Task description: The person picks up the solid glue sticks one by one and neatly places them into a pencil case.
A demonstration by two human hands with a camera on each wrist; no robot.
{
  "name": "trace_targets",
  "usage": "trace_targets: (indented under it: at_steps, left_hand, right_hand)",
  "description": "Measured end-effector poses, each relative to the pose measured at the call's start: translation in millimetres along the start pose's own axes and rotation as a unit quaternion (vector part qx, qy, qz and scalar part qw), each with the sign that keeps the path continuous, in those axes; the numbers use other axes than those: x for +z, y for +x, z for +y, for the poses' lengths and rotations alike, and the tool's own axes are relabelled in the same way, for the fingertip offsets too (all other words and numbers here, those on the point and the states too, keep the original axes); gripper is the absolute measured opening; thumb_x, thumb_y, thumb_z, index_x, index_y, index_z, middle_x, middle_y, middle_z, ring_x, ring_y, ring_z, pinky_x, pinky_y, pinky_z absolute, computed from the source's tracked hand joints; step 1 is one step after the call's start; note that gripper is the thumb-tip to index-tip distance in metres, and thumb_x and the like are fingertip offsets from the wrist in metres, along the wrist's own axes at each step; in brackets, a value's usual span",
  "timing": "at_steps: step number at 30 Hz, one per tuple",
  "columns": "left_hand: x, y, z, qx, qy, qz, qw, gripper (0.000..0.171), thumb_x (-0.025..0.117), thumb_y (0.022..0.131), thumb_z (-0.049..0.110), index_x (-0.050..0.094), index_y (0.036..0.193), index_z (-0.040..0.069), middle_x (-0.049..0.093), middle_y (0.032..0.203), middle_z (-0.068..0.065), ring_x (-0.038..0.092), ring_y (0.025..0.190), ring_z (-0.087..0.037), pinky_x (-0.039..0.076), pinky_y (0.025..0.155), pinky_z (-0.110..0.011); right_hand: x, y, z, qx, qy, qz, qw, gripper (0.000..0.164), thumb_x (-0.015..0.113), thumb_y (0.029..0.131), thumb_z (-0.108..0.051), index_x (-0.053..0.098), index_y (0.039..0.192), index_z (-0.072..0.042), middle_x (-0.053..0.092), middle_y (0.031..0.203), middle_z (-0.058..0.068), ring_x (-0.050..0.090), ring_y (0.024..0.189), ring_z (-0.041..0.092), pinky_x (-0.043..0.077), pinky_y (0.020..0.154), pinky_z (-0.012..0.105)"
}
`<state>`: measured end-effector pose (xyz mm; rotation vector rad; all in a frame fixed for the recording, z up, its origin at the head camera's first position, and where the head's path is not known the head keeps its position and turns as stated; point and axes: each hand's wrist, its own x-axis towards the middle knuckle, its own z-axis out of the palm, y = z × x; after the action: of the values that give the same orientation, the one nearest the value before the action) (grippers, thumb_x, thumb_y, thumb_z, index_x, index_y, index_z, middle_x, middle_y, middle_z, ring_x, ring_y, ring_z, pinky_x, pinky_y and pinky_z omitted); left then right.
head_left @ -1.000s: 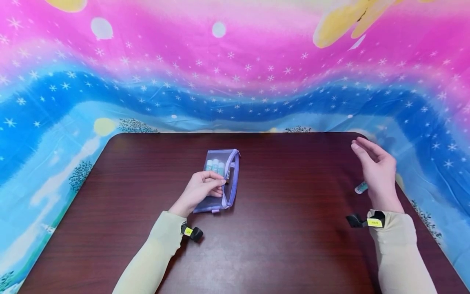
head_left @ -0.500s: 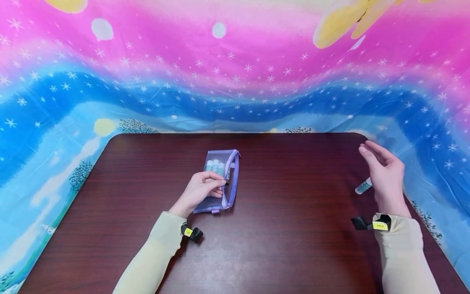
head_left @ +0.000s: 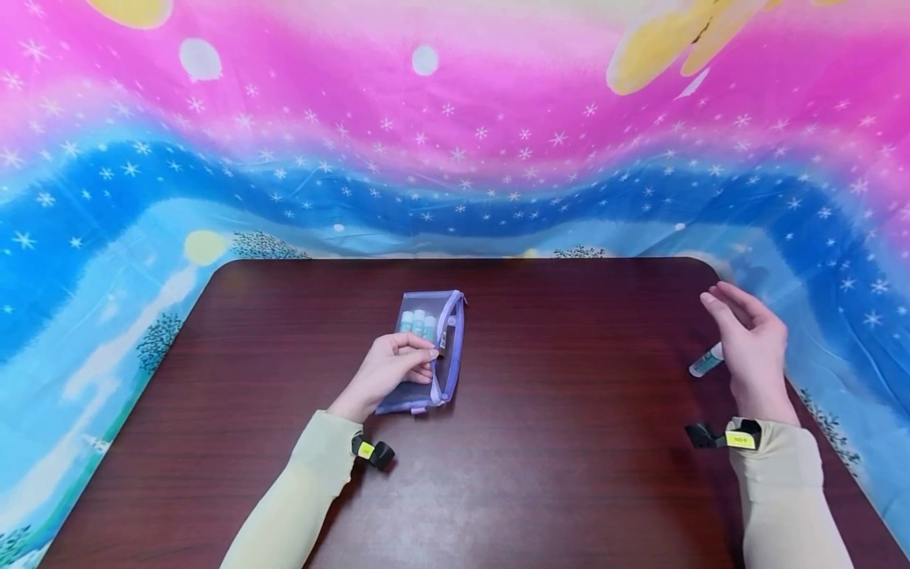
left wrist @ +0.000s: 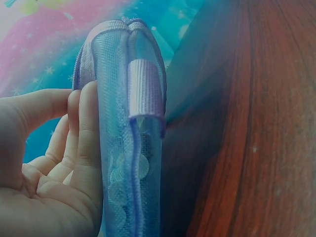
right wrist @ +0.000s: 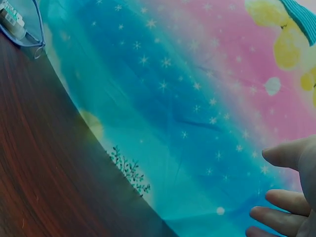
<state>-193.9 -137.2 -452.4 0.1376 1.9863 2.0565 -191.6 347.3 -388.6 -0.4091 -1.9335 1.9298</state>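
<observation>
A purple mesh zip pouch [head_left: 408, 397] stands unzipped left of the table's middle, its opening facing right. Several white tubes with green labels [head_left: 418, 322], looking like glue sticks, show through its mesh. My left hand [head_left: 384, 367] pinches the near rim of the opening between thumb and fingers; in the left wrist view the pouch [left wrist: 116, 98] rises beside the fingers. At the table's right side lies one more glue stick [head_left: 706, 361], partly hidden by my right hand [head_left: 757, 356]. That hand hovers above it, fingers loosely bent, holding nothing; in the right wrist view its fingers are spread apart.
The dark wooden table [head_left: 554, 442] has rounded far corners. A pink and blue printed cloth [head_left: 455, 158] hangs round its far and side edges. Each wrist wears a black strap with a small camera [head_left: 381, 454].
My right hand has shifted slightly right and toward me, uncovering more of the loose glue stick. My left hand and the pouch stay where they were.
</observation>
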Motion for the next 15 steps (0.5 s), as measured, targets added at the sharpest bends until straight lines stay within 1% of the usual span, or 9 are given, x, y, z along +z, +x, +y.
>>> trace_targets:
  at_steps: [4,9,15]
  left_hand:
    - [-0.3,-0.6,-0.4,0.002,-0.001,0.001,1.0000,0.024,0.070,0.095,0.004,0.067,0.111,-0.013,0.070,0.103,-0.031,0.069,0.068,-0.019,0.063,0.070,-0.034]
    - [0.1,-0.4,-0.4,0.006,-0.001,-0.001,1.0000,0.026,0.071,0.095,0.004,0.066,0.112,-0.014,0.070,0.104,-0.031,0.069,0.068,-0.019,0.063,0.069,-0.034]
    - [-0.5,0.8,-1.0,0.005,-0.001,0.001,1.0000,0.024,0.070,0.095,0.003,0.067,0.111,-0.013,0.069,0.105,-0.032,0.069,0.068,-0.019,0.063,0.070,-0.035]
  right_hand:
    - [-4,1,6,0.016,-0.016,0.005,1.000,0.052,0.080,0.091,-0.025,0.064,0.139,-0.016,0.069,0.116,-0.013,0.056,0.120,0.001,0.037,0.096,0.005]
    - [-12,1,10,0.039,-0.053,0.000,0.998,0.057,0.079,0.091,-0.032,0.060,0.144,-0.021,0.066,0.123,-0.016,0.049,0.129,0.003,0.035,0.097,0.005]
    - [-17,2,16,0.051,-0.094,-0.013,0.994,0.062,0.079,0.091,-0.037,0.057,0.147,-0.023,0.063,0.128,-0.015,0.045,0.131,0.003,0.037,0.087,0.004]
